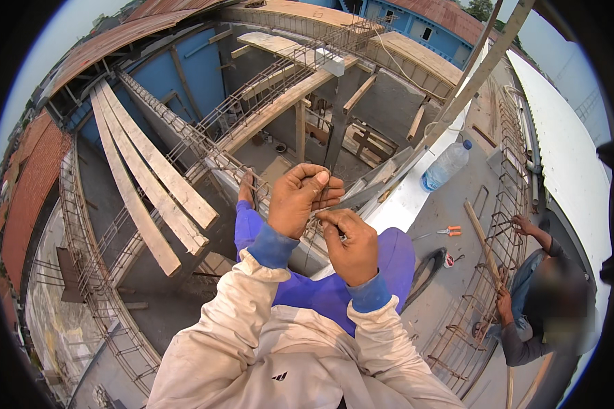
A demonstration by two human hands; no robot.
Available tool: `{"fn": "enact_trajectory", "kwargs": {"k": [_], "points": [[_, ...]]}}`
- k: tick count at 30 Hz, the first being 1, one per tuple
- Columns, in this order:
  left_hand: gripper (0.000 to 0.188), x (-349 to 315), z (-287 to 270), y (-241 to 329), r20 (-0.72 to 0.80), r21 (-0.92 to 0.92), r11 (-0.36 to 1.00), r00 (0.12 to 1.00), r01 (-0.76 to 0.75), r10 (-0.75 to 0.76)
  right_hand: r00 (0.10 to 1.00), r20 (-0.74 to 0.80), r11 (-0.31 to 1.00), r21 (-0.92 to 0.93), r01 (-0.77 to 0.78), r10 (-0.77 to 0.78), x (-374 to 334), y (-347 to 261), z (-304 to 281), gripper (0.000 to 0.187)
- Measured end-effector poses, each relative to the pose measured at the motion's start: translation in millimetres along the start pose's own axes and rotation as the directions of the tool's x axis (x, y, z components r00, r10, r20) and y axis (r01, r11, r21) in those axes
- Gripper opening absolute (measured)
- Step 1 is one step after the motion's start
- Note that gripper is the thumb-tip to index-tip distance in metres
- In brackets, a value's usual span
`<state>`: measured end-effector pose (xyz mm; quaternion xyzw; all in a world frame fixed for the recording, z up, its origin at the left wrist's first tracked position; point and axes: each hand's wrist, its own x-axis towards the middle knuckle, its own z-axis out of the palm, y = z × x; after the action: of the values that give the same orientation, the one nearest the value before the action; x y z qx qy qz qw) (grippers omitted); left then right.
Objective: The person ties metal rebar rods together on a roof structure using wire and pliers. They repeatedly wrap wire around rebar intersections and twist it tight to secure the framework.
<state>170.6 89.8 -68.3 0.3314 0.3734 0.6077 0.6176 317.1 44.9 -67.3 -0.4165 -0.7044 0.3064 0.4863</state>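
My left hand [295,202] is raised in front of me, its thumb and forefinger pinched on a thin dark wire [308,253]. Just below and to the right, my right hand [352,247] is closed, its fingertips also at the wire. One stretch of wire hangs down between the two hands. My fingers hide much of it, so its full length cannot be seen. Both hands are over my legs in purple trousers [308,293], beside a white ledge [397,213].
A water bottle [445,165] is on the ledge. Orange-handled pliers [449,231] lie on the right slab. There, another person [525,300] grips a rebar cage [465,320]. Long planks [150,177] lean across rebar beams at left; a deep drop opens ahead, below wooden formwork [273,112].
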Motion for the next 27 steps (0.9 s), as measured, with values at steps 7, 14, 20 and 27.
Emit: {"fn": "enact_trajectory", "kwargs": {"k": [7,14,20,27], "points": [[0.016,-9,-12,16,0.043,0.034,0.999,0.999,-0.028,0.027,0.989,0.125,0.996,-0.022,0.088,-0.085,4,-3,1,0.019],[0.012,-9,-29,15,0.126,0.024,0.998,0.991,0.051,-0.054,0.971,0.227,0.997,0.003,0.081,-0.08,8,-3,1,0.016],[0.013,22,-94,65,0.071,-0.802,0.585,0.951,-0.125,0.301,0.839,0.446,0.899,0.148,-0.412,0.311,-27,41,-13,0.012],[0.015,47,-188,82,-0.301,-0.843,0.395,0.928,-0.366,0.217,0.721,0.679,-0.254,0.728,-0.637,0.136,-123,15,0,0.04]]}}
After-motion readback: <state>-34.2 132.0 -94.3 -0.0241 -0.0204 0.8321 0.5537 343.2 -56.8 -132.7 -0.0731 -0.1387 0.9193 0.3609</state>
